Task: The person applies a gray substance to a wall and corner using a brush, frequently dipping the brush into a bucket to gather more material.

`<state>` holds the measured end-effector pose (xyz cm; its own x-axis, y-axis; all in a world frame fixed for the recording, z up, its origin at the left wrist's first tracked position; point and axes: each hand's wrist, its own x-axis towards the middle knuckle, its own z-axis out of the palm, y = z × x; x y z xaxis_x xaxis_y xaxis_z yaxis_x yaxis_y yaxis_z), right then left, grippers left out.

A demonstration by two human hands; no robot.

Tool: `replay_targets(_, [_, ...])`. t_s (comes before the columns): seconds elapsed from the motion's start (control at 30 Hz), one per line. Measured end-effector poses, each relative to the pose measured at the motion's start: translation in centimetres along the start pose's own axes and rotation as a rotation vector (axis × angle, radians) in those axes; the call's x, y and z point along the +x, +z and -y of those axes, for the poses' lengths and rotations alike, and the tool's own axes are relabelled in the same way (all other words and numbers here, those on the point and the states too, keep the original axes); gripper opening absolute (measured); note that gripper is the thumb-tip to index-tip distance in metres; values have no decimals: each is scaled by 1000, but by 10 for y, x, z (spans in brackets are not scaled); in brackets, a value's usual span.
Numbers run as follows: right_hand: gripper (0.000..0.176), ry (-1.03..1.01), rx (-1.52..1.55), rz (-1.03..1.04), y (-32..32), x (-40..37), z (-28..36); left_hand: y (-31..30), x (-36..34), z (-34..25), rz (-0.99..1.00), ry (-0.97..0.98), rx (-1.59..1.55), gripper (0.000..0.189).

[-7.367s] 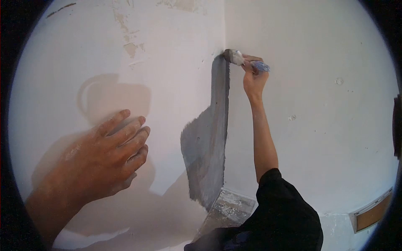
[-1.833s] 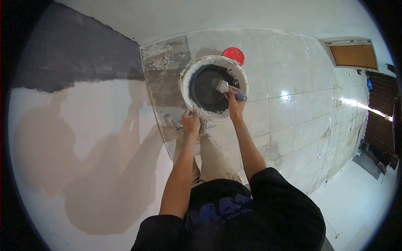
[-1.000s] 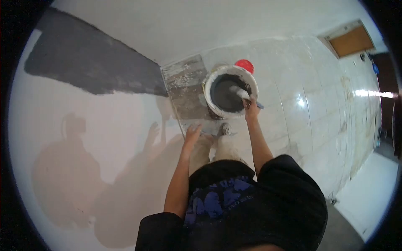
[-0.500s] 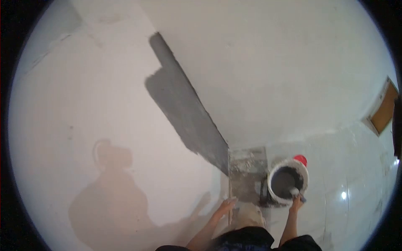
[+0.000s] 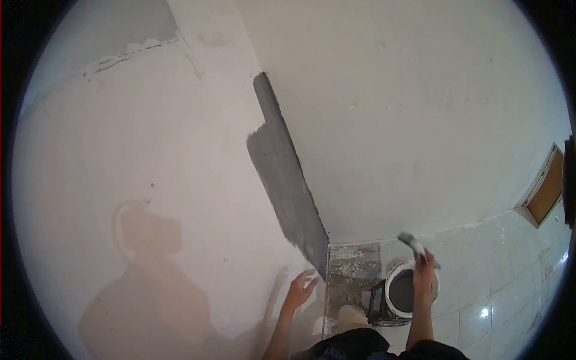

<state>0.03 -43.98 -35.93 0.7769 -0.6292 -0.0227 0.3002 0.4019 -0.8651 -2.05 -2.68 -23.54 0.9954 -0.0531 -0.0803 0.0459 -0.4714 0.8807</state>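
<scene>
My right hand (image 5: 424, 271) is closed around the handle of a paintbrush (image 5: 411, 241), its bristles coated grey and pointing up and left. Brush and hand are over the white bucket (image 5: 437, 292), which holds dark grey paint (image 5: 401, 290); part of the bucket is hidden behind my forearm. My left hand (image 5: 299, 292) is open and holds nothing, its fingers apart and slightly curved beside the white wall (image 5: 210, 228). Just above those fingertips ends a long grey painted patch (image 5: 288, 180) that follows the wall corner upward.
Under the bucket is a dark stool (image 5: 377, 309). A stained bare strip of floor (image 5: 354, 273) lies by the corner, with shiny white tiles (image 5: 474, 300) to the right. At the far right is a brown framed panel (image 5: 545, 189). My shadow falls on the left wall.
The brush has come up out of the bucket in my right hand. My left hand has risen a little along the wall and moved left. The view has shifted.
</scene>
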Motion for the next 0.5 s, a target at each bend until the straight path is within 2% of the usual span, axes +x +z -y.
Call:
replay_targets(0.03, [35, 13, 56, 71, 30, 22, -4, -11, 6, -17, -31, 98, 51, 43])
replay_targets(0.07, [36, 190, 546, 149, 79, 41, 10, -24, 11, -46, -38, 195, 112, 43])
replay_targets(0.1, [32, -194, -140, 287, 135, 40, 34, -39, 19, -77, -46, 292, 174, 43])
replay_targets(0.13, [31, 164, 450, 280, 176, 72, 31, -53, 29, -98, -79, 382, 230, 44])
replay_targets(0.17, [29, -84, 270, 448, 219, 89, 30, -65, 38, -117, -111, 469, 287, 44])
replay_targets(0.2, [30, 24, 289, 487, 275, 84, 71, -79, 40, -149, -161, 473, 317, 43])
replay_targets(0.23, [30, -90, 105, 534, 320, 95, 86, -90, 38, -181, -213, 478, 348, 42])
replay_targets(0.27, [32, 280, 629, 513, 366, 101, 111, -100, 41, -202, -272, 497, 415, 43])
replay_targets(0.33, [37, 310, 663, 601, 442, 133, 125, -118, 48, -235, -393, 530, 555, 45])
replay_targets(0.4, [34, 329, 633, 636, 513, 153, 148, -134, 48, -267, -431, 514, 719, 45])
replay_targets(0.5, [32, 252, 553, 699, 603, 186, 165, -158, 45, -313, -492, 466, 963, 47])
